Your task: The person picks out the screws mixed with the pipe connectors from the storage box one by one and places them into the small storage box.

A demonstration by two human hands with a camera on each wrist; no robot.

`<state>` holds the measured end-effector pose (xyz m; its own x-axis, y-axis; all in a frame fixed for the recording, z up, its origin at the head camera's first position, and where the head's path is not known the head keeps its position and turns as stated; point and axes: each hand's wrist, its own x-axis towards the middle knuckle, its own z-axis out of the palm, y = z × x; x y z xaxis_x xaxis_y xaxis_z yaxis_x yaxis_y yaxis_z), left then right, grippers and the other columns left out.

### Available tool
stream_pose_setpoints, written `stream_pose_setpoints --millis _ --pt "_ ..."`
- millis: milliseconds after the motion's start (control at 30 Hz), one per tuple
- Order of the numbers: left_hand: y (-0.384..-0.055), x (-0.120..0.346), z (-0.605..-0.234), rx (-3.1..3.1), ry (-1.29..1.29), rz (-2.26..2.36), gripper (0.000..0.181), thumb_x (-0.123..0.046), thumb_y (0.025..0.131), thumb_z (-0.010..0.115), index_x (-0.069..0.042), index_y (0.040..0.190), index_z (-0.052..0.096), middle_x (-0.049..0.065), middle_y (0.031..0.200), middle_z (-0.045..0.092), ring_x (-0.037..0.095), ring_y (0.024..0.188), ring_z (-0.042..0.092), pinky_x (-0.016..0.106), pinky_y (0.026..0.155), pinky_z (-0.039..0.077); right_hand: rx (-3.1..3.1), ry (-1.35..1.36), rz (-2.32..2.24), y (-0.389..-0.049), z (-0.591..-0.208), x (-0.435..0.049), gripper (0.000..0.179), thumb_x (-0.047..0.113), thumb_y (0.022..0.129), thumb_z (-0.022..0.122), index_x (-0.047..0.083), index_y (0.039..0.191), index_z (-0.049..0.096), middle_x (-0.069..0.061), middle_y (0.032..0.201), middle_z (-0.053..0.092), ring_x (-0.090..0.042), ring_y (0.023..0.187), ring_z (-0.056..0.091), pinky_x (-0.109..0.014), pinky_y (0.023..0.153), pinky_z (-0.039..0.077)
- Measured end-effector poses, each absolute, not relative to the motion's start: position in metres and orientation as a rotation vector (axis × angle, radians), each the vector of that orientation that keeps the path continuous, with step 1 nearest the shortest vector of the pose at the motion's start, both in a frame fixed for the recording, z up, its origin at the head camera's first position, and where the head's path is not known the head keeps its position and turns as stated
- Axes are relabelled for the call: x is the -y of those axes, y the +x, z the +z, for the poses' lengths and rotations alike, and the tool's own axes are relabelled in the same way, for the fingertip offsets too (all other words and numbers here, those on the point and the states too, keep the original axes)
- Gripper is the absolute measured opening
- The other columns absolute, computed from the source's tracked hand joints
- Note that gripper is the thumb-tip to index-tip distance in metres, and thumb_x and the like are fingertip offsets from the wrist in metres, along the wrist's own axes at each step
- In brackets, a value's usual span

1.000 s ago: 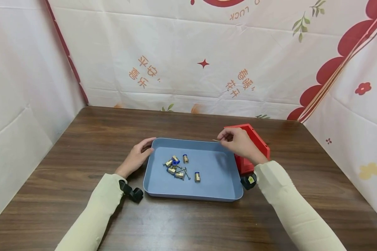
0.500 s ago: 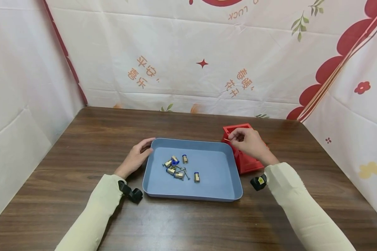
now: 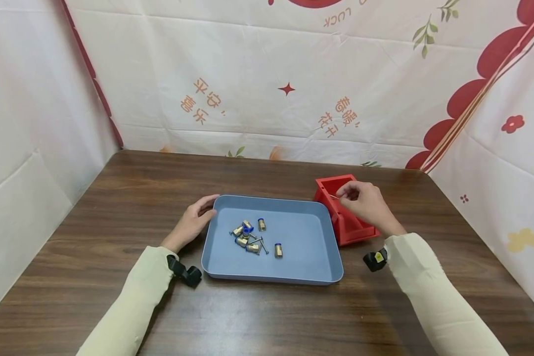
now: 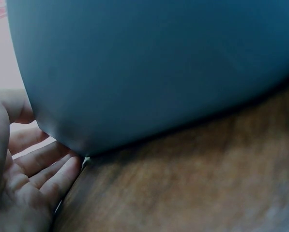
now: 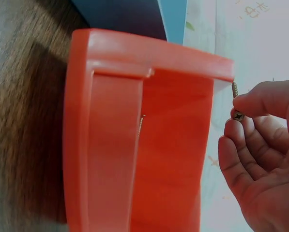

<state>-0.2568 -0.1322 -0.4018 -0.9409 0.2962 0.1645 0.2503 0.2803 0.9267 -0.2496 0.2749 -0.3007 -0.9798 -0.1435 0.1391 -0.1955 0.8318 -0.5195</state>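
Observation:
My right hand pinches a small screw between thumb and fingers over the open red bin. In the right wrist view the screw's cross-slot head faces the camera, and another screw lies inside the bin. My left hand holds the left rim of the blue tray, thumb over the edge and fingers along the outer wall. Inside the tray lie several brass push-in fittings with blue collars, one fitting apart from the cluster, and several screws.
The tray and bin stand side by side on a brown wood-grain table. A white printed cloth hangs behind the table and along both sides. A black wrist camera sits beside the tray's front left corner.
My right hand has moved rightward with the screw, from above the tray's back right corner to over the red bin. More of the bin shows now. The left hand stays at the rim.

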Motion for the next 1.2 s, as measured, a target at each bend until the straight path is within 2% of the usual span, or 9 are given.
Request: stream_pose_setpoints --millis 367,600,900,1200 --pt "-0.258 0.13 -0.401 -2.473 0.535 1.794 0.044 -0.009 0.099 0.046 0.0 0.142 0.04 0.026 0.14 0.046 0.038 0.13 0.044 0.053 0.108 0.034 2.914 0.236 0.863 -0.249 -0.304 -0.287 0.021 0.006 0.085 0.065 0.0 0.105 0.065 -0.017 0.098 0.066 -0.026 0.085 0.058 -0.021 0.071 0.05" --pt "-0.258 0.132 -0.403 -2.475 0.525 1.793 0.043 -0.008 0.099 0.046 0.0 0.142 0.041 0.026 0.14 0.046 0.038 0.13 0.043 0.053 0.108 0.034 2.924 0.206 0.87 -0.248 -0.304 -0.289 0.022 0.007 0.085 0.066 0.001 0.107 0.064 -0.018 0.1 0.065 -0.027 0.086 0.057 -0.029 0.074 0.054" --pt "-0.257 0.133 -0.402 -2.474 0.53 1.783 0.044 -0.01 0.1 0.045 0.0 0.142 0.04 0.026 0.14 0.045 0.039 0.13 0.043 0.054 0.107 0.034 2.917 0.203 0.878 -0.249 -0.308 -0.291 0.024 0.008 0.085 0.067 0.0 0.108 0.063 -0.018 0.101 0.065 -0.027 0.087 0.057 -0.029 0.074 0.054" --pt "-0.257 0.133 -0.402 -2.475 0.528 1.779 0.044 -0.009 0.1 0.045 -0.001 0.142 0.04 0.025 0.141 0.045 0.038 0.13 0.043 0.054 0.107 0.034 2.913 0.201 0.894 -0.249 -0.31 -0.292 0.028 0.009 0.085 0.068 0.0 0.111 0.062 -0.019 0.104 0.065 -0.028 0.089 0.059 -0.038 0.08 0.056"
